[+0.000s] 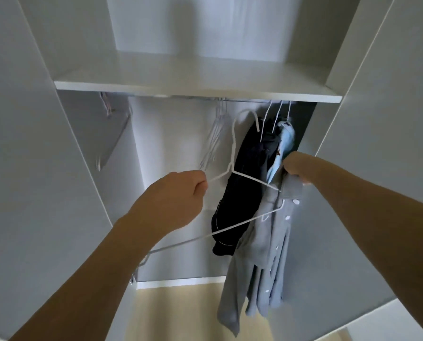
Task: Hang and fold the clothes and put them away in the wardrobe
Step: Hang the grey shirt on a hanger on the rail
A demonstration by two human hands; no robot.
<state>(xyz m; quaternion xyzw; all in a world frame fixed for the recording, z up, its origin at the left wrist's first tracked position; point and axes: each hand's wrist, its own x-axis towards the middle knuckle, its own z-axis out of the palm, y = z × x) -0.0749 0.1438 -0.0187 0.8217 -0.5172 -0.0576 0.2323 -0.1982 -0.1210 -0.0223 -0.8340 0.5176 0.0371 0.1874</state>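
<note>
The left hand grips a white hanger. The right hand holds a gray shirt. The shirt is half on. Next, hook it on the rail.

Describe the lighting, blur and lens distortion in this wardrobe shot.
Head view: dim, cool, even light, no glare; wide-angle lens bows the wardrobe sides; empty hangers are smeared by blur; the dark garment loses detail in shadow; the white hanger and grey shirt read fairly clearly.

Rail mostly hidden behind shelf edge. Right hand fingers tucked behind grey shirt; spare hangers blurred, can't count.
</note>
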